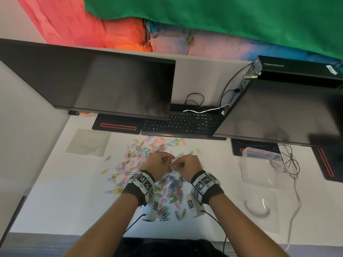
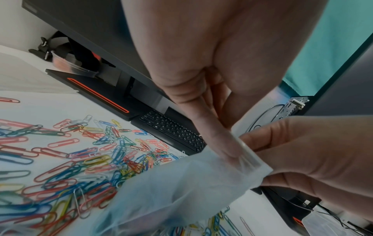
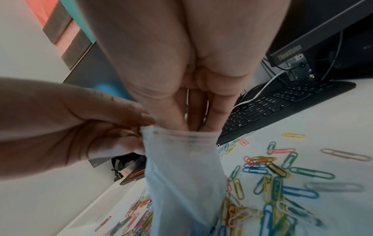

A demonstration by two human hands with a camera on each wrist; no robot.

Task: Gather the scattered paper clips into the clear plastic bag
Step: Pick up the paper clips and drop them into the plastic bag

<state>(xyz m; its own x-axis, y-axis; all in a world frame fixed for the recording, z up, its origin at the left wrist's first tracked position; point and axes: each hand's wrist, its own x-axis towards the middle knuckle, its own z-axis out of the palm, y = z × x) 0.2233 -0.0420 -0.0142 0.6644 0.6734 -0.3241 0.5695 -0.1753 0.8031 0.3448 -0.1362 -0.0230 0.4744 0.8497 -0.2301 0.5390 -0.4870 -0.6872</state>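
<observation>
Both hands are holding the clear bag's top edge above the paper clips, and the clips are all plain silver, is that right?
Not quite. Both hands, left hand and right hand, do hold the clear plastic bag above the paper clips, but the left wrist view shows many-coloured clips.

paper clips [image 1: 148, 164] on desk [image 1: 55, 201], keyboard [image 1: 182, 124] behind them
</observation>
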